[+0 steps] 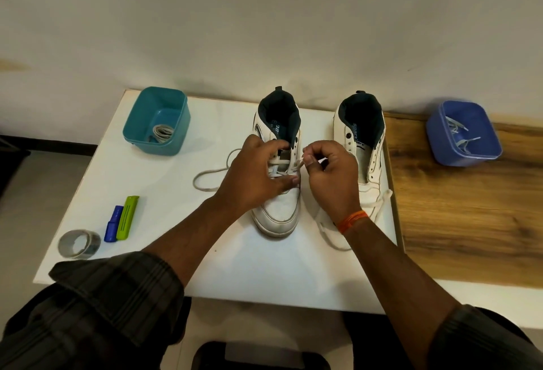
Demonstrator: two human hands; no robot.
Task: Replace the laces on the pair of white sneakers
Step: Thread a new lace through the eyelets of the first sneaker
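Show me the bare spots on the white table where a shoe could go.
Bare: the near edge of the table, below the left shoe, and the patch between the teal tub and the marker. Crowded: around both shoes, with hands and loose lace.

Open white table [141, 181] between my left forearm and the teal tub [157, 121]; the lace loop [211, 175] lies across it. Tape roll [78, 244] and cutter [122, 219] crowd the near-left corner. Second sneaker [363, 152] blocks my right.
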